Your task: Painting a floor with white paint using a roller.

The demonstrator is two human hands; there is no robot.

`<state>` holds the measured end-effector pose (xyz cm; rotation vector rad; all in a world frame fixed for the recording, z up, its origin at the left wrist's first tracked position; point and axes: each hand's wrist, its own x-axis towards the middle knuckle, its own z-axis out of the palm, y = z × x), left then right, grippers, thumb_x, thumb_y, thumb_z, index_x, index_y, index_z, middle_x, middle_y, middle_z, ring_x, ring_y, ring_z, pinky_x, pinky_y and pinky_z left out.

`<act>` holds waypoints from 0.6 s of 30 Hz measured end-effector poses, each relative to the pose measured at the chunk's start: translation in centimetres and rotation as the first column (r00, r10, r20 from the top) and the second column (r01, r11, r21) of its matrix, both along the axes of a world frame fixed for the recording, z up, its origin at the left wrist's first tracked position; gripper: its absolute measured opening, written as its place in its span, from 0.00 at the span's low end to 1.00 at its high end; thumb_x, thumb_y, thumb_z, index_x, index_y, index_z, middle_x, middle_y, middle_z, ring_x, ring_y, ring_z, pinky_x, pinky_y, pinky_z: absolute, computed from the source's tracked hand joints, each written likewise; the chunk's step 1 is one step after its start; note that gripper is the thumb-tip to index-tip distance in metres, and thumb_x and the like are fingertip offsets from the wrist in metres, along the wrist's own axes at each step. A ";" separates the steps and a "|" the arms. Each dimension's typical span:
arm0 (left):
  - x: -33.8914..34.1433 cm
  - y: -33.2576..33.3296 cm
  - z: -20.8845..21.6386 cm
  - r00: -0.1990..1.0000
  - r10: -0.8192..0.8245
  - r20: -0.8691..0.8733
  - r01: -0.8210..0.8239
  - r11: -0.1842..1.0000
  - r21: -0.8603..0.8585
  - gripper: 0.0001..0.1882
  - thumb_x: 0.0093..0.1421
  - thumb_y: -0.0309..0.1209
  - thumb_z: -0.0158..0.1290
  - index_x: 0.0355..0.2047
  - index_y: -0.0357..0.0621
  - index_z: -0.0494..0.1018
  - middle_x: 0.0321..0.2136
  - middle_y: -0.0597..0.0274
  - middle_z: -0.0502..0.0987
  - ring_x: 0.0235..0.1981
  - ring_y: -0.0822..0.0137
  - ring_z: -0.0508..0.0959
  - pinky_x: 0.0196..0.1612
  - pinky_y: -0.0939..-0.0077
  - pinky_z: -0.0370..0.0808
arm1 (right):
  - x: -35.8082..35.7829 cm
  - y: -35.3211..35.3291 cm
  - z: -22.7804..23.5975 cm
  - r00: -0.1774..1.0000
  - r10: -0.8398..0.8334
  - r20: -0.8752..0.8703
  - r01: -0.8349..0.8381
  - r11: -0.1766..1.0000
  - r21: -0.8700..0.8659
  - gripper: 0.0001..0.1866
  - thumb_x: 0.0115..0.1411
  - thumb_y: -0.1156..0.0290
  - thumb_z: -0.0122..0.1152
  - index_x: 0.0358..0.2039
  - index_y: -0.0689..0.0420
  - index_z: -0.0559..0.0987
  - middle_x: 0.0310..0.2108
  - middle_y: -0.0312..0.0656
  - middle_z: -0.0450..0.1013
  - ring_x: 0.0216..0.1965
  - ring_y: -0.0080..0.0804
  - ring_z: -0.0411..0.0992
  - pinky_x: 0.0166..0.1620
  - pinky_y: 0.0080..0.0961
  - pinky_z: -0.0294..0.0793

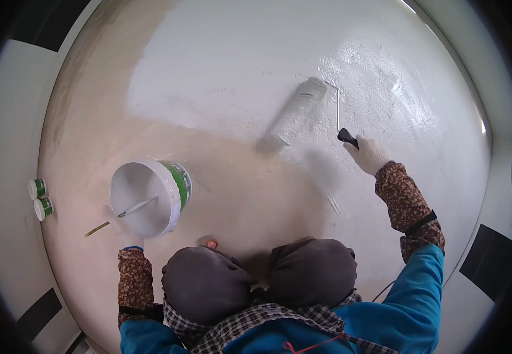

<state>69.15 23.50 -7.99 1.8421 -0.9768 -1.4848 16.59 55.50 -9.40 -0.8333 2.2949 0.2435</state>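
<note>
My right hand (366, 154), in a white glove, grips the black handle of a paint roller (298, 111). The roller's white sleeve lies on the floor at the edge of the wet white paint (256, 65), ahead and to the right of my knees. My left hand (129, 241), also gloved, rests on the floor just below a white paint bucket (148, 197) with a green label. Only part of that hand shows, so I cannot see whether it holds anything. A brush handle (138, 206) lies inside the bucket.
The unpainted beige floor (250, 189) spreads around my knees. Two small white and green cans (40, 198) stand at the left edge. A thin yellowish stick (97, 229) lies left of the bucket. Dark panels sit on the pale wall at left and right.
</note>
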 end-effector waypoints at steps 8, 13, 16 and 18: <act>0.9 -0.9 -1.1 0.997 0.041 0.070 -0.039 0.999 -0.034 0.45 0.63 0.66 0.34 0.64 0.38 0.58 0.61 0.52 0.64 0.60 0.55 0.67 0.62 0.63 0.63 | 2.7 -19.4 -1.3 0.996 -0.088 0.008 0.088 0.985 -0.146 0.29 0.66 0.47 0.44 0.48 0.62 0.77 0.41 0.53 0.78 0.45 0.49 0.77 0.48 0.43 0.75; 0.9 -0.6 -1.7 0.980 0.178 0.091 -0.169 0.981 -0.099 0.38 0.64 0.60 0.42 0.58 0.36 0.66 0.53 0.55 0.71 0.51 0.58 0.73 0.55 0.64 0.70 | 1.3 -13.6 -0.9 0.996 -0.075 -0.056 0.074 0.997 -0.031 0.30 0.66 0.47 0.45 0.45 0.65 0.77 0.40 0.57 0.77 0.44 0.51 0.76 0.48 0.45 0.74; 1.0 -0.7 -1.9 0.975 0.222 0.033 -0.220 0.974 -0.044 0.38 0.64 0.59 0.42 0.57 0.36 0.66 0.53 0.53 0.71 0.51 0.58 0.73 0.54 0.63 0.71 | 0.5 -5.0 -0.4 0.981 -0.155 -0.117 0.162 0.985 0.058 0.29 0.65 0.46 0.46 0.43 0.64 0.76 0.37 0.57 0.77 0.43 0.53 0.76 0.46 0.46 0.74; 0.9 -0.7 -1.8 0.969 0.241 -0.051 -0.244 0.969 -0.043 0.36 0.64 0.58 0.42 0.57 0.36 0.67 0.52 0.52 0.71 0.51 0.57 0.73 0.54 0.62 0.72 | 0.9 0.7 0.6 0.962 -0.184 -0.202 0.206 0.974 0.093 0.27 0.65 0.47 0.47 0.41 0.62 0.76 0.37 0.59 0.76 0.42 0.57 0.75 0.45 0.48 0.73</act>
